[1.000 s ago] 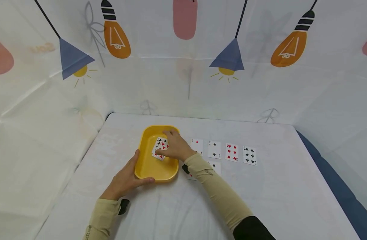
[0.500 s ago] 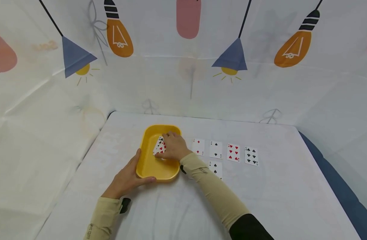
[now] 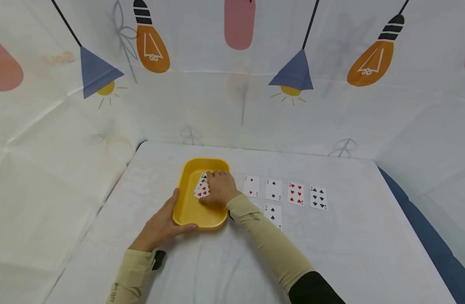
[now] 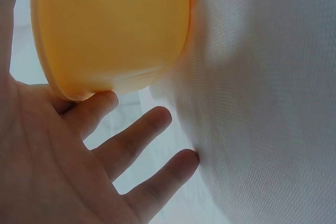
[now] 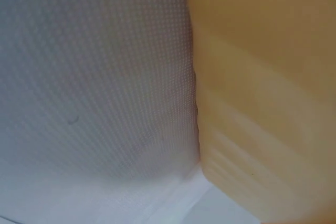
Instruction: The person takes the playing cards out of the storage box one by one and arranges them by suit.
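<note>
My left hand (image 3: pixel 160 221) spans the near left corner of a yellow tray (image 3: pixel 184 213), thumb along the near edge and fingers against the left side. In the left wrist view, three straight, spread fingers (image 4: pixel 134 142) show, one touching the rim. Reaching into the tray from the right, my right hand (image 3: pixel 221 190) covers the right part of some fanned playing cards (image 3: pixel 202 192), a heart card on top and clubs beneath. Its fingertips are bent down by the cards, and whether they pinch one I cannot tell. The right wrist view shows only the tray's outer wall (image 5: pixel 262 77) and cloth.
Right of the tray lies a face-up row: two of diamonds (image 3: pixel 251 186), two of spades (image 3: pixel 273 189), six of hearts (image 3: pixel 295 194), six of clubs (image 3: pixel 318 198). A spade card (image 3: pixel 273 214) sits below, partly behind the right sleeve. White cloth (image 3: pixel 350 245) covers the table.
My right hand has drawn its fingers in and shifted slightly toward the tray's right side. The cards under it sit closer together than a second ago. The left hand keeps its place on the tray.
</note>
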Available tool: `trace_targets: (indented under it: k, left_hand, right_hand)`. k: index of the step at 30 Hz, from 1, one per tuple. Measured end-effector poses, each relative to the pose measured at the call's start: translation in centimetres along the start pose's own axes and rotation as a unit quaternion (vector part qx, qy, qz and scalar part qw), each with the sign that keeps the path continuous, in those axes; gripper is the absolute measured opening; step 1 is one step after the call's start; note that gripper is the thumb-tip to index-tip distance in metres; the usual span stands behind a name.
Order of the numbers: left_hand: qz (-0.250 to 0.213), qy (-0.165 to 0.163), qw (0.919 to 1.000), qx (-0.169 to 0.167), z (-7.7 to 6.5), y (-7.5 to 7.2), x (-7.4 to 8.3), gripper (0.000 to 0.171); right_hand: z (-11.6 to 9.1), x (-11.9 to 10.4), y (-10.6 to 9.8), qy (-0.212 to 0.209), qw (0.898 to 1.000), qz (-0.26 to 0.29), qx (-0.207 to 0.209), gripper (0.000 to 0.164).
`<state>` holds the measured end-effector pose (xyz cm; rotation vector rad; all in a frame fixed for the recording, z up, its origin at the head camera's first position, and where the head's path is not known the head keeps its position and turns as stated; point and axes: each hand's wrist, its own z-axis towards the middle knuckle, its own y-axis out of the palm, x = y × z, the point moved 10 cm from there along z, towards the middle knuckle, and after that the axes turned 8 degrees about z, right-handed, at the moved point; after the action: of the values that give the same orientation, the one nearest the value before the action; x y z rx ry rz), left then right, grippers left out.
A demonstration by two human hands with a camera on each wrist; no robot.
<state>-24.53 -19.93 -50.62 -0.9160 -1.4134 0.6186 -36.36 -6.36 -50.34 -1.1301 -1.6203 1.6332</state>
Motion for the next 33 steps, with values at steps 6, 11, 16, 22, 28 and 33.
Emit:
trace_targets:
  k: [6, 11, 16, 22, 28, 33]
  left_hand:
    - [0.003, -0.004, 1.0, -0.006, -0.1, 0.1, 0.0, 0.134]
    - [0.002, -0.005, 1.0, -0.006, -0.1, 0.1, 0.0, 0.133]
    - [0.002, -0.001, 1.0, -0.002, 0.0, 0.1, 0.0, 0.133]
    - [0.005, 0.001, 1.0, -0.001, 0.0, 0.1, 0.0, 0.133]
    - [0.006, 0.004, 1.0, 0.0, 0.1, 0.0, 0.1, 0.133]
    - [0.005, 0.004, 1.0, 0.0, 0.1, 0.0, 0.1, 0.133]
  right_hand:
    - [-0.1, -0.1, -0.2, -0.005, 1.0, -0.005, 0.006, 0.094]
    - [-0.2, -0.1, -0.2, -0.005, 1.0, -0.007, 0.008, 0.091]
    - [-0.2, -0.1, -0.3, -0.005, 1.0, -0.003, 0.015, 0.094]
    - [-0.2, -0.1, -0.6, -0.01, 1.0, 0.006, 0.026, 0.096]
    - [-0.3, -0.1, -0.9, -0.016, 0.999, 0.024, 0.038, 0.095]
    - [-0.5, -0.1, -1.0, -0.023, 0.998, 0.041, 0.047, 0.095]
